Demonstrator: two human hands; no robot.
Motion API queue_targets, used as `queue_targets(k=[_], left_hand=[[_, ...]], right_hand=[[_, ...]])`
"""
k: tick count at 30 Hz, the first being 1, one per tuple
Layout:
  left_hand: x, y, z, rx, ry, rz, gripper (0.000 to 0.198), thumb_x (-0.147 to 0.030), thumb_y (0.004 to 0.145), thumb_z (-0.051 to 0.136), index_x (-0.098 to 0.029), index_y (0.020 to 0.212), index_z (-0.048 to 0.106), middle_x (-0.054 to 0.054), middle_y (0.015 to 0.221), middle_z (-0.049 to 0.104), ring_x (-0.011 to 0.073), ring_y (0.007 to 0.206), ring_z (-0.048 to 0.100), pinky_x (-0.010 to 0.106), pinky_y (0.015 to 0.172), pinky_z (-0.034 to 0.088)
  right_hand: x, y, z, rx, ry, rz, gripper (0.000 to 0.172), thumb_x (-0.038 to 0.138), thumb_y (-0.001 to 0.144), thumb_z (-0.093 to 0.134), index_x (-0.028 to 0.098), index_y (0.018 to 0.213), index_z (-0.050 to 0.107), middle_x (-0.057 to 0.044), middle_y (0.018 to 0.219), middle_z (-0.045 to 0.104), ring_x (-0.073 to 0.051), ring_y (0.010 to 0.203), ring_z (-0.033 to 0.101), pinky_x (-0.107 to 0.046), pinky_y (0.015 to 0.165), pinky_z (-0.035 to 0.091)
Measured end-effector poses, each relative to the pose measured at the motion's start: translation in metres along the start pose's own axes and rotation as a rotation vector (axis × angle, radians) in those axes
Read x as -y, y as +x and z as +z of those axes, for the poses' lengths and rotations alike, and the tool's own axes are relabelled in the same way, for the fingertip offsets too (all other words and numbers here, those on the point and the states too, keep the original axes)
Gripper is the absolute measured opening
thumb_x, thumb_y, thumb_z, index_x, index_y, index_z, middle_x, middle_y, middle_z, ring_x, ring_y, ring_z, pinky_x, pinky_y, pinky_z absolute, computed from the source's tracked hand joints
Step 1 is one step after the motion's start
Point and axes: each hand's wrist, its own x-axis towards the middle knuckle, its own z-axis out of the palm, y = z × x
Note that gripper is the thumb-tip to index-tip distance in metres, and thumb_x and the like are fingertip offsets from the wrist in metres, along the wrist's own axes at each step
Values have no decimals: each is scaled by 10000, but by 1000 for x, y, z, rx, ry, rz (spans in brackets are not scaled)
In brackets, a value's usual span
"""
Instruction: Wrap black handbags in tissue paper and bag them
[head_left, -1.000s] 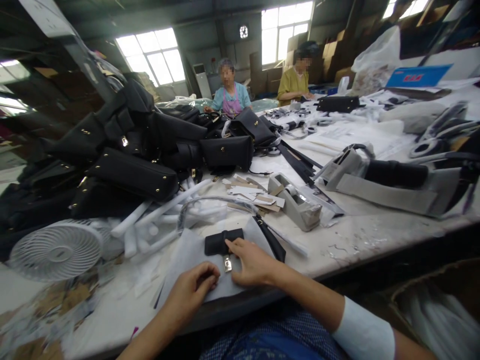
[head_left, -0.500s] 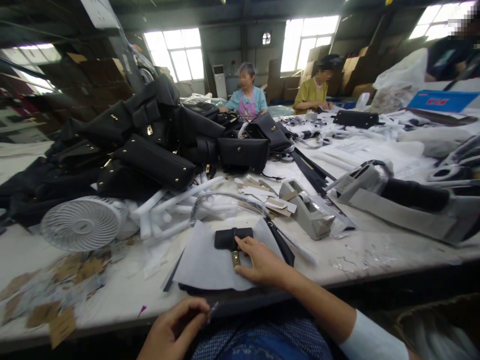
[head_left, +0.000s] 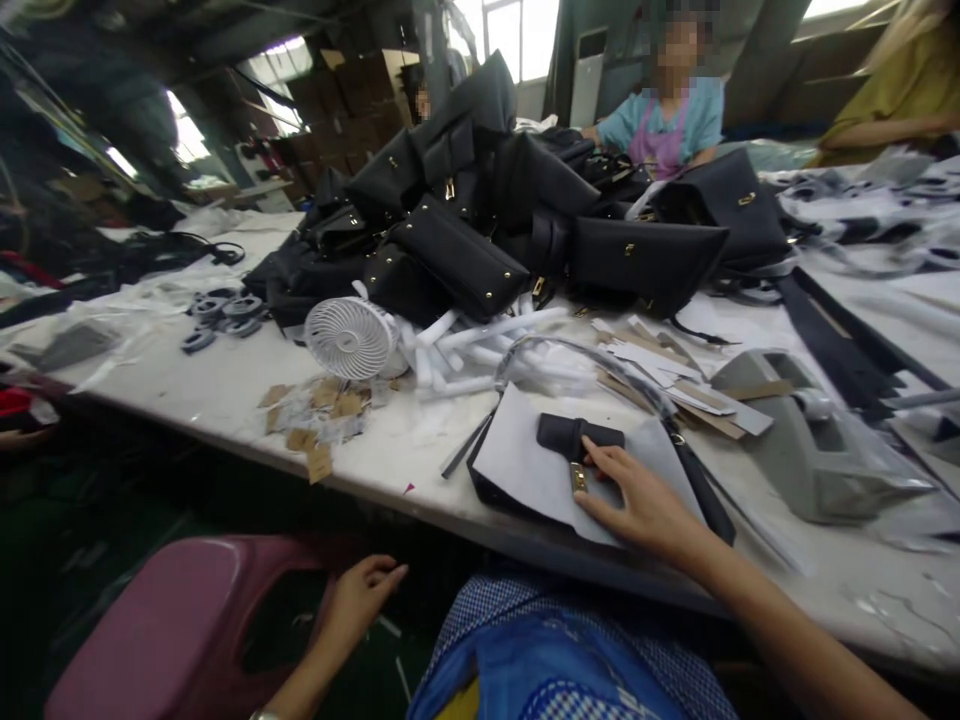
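Observation:
A black handbag (head_left: 491,488) lies at the table's front edge, with a pale grey sheet (head_left: 517,455) spread over it. On the sheet rests a small black flap piece (head_left: 555,432) with a strap and a gold clasp (head_left: 578,478). My right hand (head_left: 637,495) lies on it, index finger touching the strap and thumb beside the clasp, the two spread apart. Off the table, my left hand (head_left: 367,590) hangs above the floor beside a pink stool (head_left: 157,610). Its fingers are loosely bent, slightly apart, and nothing shows in them.
Black handbags (head_left: 457,260) are heaped behind. A white fan (head_left: 351,338), brown paper tags (head_left: 319,462), white foam tubes (head_left: 487,335), card strips (head_left: 697,395) and a grey tape dispenser (head_left: 817,470) surround the workspace. A co-worker (head_left: 679,125) sits across the table.
The view has swung left, bringing the stool into sight. My left hand has moved left, off the table edge; the clear scrap it pinched no longer shows. My right hand stays on the strap.

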Motion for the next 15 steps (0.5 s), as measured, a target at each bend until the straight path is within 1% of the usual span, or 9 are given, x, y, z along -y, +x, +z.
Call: queue_targets(k=[3,5,6,8,9,10,11,13,15], left_hand=[[6,0,-8,-17,127,91,664,-399,530,756,-158,1137,636,136,1148,660,297,949,667,354,813,513],[3,0,-14,5,199,121,726,-234,437,769,-187,1151,650,140,1319,575,297,1027,649,324,822,513],[-1,-1,-17,16,235,125,656,-228,453,765,-183,1102,674,141,1265,612,292,962,671,322,769,525],[-16,-5,-22,22,309,148,313,-342,621,730,-177,887,713,100,905,711,266,716,684,324,641,518],[-28,-10,-23,13,343,175,240,-422,738,658,-188,764,698,64,703,677,253,608,656,327,603,503],[-43,-16,-21,-4,371,222,341,-491,831,570,-205,670,664,42,594,624,248,586,641,329,615,498],[-62,-23,-18,-29,385,286,403,-530,877,517,-220,655,649,39,600,623,254,635,651,337,663,502],[-108,-42,-6,-27,349,470,308,-525,905,518,-282,858,701,21,866,718,244,843,680,317,805,506],[-161,-60,11,-83,229,864,222,-406,899,591,-317,1074,694,10,1059,728,235,935,687,292,882,508]], right_hand=[[0,-1,0,2,5,-7,729,448,850,553,142,1487,376,-158,1269,564,-304,1107,584,-459,993,472],[0,-1,0,1,5,-11,728,446,854,549,141,1490,370,-156,1281,555,-301,1115,578,-460,999,466],[-1,-1,0,0,4,-9,729,444,855,551,142,1492,365,-155,1288,551,-300,1117,575,-461,1001,463],[-1,-1,0,-2,6,4,734,433,853,565,141,1494,359,-154,1293,546,-296,1108,574,-460,1000,460],[0,-2,0,-3,9,12,736,425,851,572,137,1494,358,-155,1292,546,-292,1101,574,-458,1000,458],[1,-2,-1,-1,13,18,738,415,849,579,130,1493,359,-157,1292,545,-289,1092,575,-454,997,458],[2,-3,-1,4,19,21,741,406,846,588,119,1490,361,-161,1296,543,-287,1086,575,-450,997,458],[5,-4,-2,12,32,24,753,393,837,606,105,1488,362,-167,1309,536,-287,1091,569,-445,1001,454],[6,-4,-2,3,42,24,764,387,827,625,101,1486,365,-167,1313,533,-291,1110,558,-440,1007,447]])
